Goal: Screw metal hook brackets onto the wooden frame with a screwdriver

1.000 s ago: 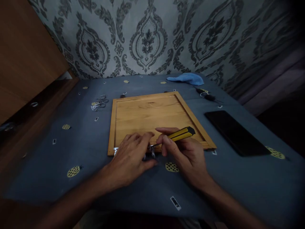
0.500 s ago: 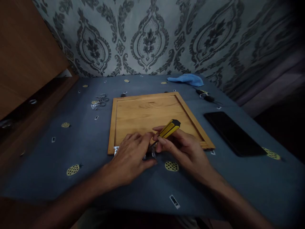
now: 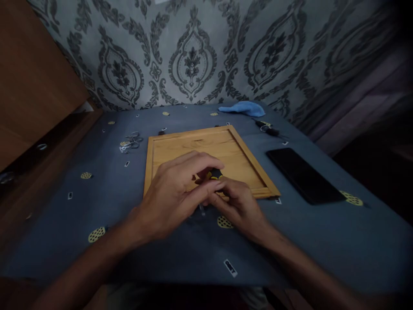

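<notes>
A shallow wooden tray [image 3: 245,150] lies on the blue-grey cloth in the middle of the table. Over its near edge my right hand [image 3: 237,204] is closed round a yellow and black screwdriver [image 3: 215,174], which stands nearly upright with only the handle top showing. My left hand [image 3: 176,189] is raised beside it, fingers curled over and touching the handle top. A thin metal shaft [image 3: 201,210] shows below the hands at the tray's near edge. What the tip rests on is hidden by my fingers.
A black phone [image 3: 303,174] lies right of the tray. A blue cloth [image 3: 243,108] and a second small tool [image 3: 269,129] sit at the back right. Loose metal hooks [image 3: 130,142] lie left of the tray. A wooden cabinet [image 3: 35,82] stands at the left.
The screwdriver has swung from lying tilted to the right to nearly upright. My left hand has lifted off the tray edge and come up onto the handle top.
</notes>
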`<state>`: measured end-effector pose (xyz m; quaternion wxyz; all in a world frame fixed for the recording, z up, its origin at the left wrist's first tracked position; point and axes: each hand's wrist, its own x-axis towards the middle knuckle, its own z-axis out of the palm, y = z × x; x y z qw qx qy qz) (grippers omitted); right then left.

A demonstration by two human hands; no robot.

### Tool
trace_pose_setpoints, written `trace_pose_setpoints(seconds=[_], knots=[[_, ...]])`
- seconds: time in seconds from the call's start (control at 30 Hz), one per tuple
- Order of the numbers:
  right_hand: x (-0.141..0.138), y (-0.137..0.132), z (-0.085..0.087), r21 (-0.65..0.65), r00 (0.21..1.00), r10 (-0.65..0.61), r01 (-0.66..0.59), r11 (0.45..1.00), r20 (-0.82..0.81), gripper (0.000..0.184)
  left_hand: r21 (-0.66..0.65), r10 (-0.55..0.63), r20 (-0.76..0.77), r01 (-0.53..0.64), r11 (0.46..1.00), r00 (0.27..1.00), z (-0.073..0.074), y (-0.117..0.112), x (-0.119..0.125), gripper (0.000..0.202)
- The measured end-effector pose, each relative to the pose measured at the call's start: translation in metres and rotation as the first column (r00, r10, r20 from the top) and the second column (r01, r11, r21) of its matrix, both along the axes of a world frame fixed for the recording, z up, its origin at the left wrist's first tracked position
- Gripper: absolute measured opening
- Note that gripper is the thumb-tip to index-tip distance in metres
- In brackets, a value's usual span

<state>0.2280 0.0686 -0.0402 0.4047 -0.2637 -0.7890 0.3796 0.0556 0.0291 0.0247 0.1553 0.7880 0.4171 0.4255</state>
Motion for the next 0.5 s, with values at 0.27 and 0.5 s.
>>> trace_pose_setpoints(seconds=[0.27, 0.5], knots=[[0.026, 0.002, -0.029, 0.079, 0.975, 0.059, -0.077, 0.994, 0.213, 0.051, 0.056, 0.042, -0.027, -0.041, 0.998, 0.999, -0.007, -0.002, -0.005, 0.015], [0.026, 0.002, -0.035, 0.119, 0.964, 0.053, -0.086, 0.989, 0.259, 0.064, 0.067, 0.076, -0.056, -0.072, 0.995, 0.996, -0.008, -0.003, -0.004, 0.017]])
